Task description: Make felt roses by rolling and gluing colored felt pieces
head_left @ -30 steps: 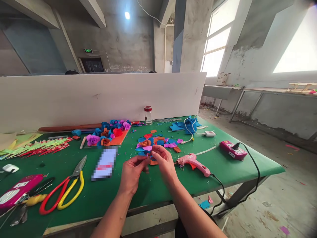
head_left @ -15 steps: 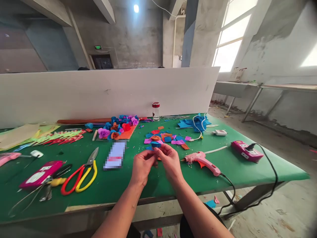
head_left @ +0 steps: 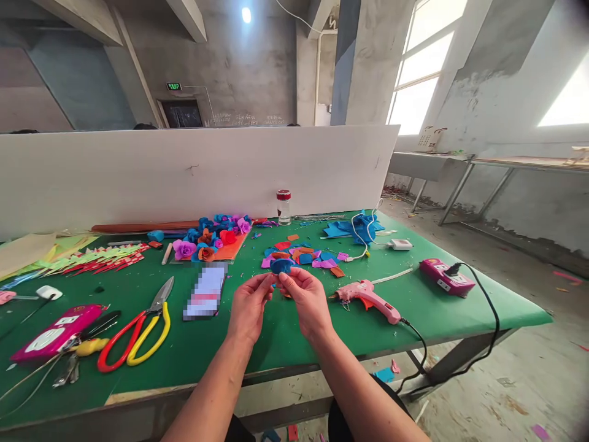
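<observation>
Between my two hands, above the green table (head_left: 184, 362), is a small blue paper piece (head_left: 281, 266). My left hand (head_left: 251, 305) pinches its lower left edge, and my right hand (head_left: 307, 302) grips its lower right side with thumb and fingers. Just beyond lie scattered paper pieces (head_left: 324, 264) in purple, orange, red and blue. A pink glue gun (head_left: 375, 301) rests to the right of my right hand. Paper flowers (head_left: 184, 248) in blue, purple, red and orange are grouped at the back left.
Scissors (head_left: 156, 319) with red and yellow handles and a phone (head_left: 205, 291) lie on the left. Behind stands a lidded jar (head_left: 284, 207) before a white board (head_left: 138, 178). A pink power strip (head_left: 445, 277) with a black cable is on the right.
The blue piece between my fingers now shows a wider, rounded face. My hands have come slightly apart. The whole view has shifted a little, with the table's things appearing further left.
</observation>
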`<state>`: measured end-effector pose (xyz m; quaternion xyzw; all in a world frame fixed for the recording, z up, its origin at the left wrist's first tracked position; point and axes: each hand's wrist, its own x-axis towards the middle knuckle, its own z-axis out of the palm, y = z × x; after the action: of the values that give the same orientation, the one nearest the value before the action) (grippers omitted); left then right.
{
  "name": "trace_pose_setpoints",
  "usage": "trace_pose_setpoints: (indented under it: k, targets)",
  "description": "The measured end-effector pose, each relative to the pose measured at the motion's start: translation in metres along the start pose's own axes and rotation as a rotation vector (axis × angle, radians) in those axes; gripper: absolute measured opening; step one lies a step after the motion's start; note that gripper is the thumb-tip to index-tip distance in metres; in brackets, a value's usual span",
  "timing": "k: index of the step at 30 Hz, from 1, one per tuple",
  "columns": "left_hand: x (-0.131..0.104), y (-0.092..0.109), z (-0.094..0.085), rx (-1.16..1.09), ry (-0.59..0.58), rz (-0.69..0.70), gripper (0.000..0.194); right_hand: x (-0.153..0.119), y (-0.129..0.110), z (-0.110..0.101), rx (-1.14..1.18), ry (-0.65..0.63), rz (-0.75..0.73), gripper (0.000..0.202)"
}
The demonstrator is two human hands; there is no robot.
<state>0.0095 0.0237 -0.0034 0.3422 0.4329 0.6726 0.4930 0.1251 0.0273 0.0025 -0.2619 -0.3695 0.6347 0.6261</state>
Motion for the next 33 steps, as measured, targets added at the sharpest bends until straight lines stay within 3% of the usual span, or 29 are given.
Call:
trace_pose_setpoints:
  k: [33]
  targets:
    - [0.0000,0.0084,0.0006,-0.095,-0.057,0.037,0.027,-0.0020,-0.0059,-0.0001,-0.066,-0.067,0.049,0.036]
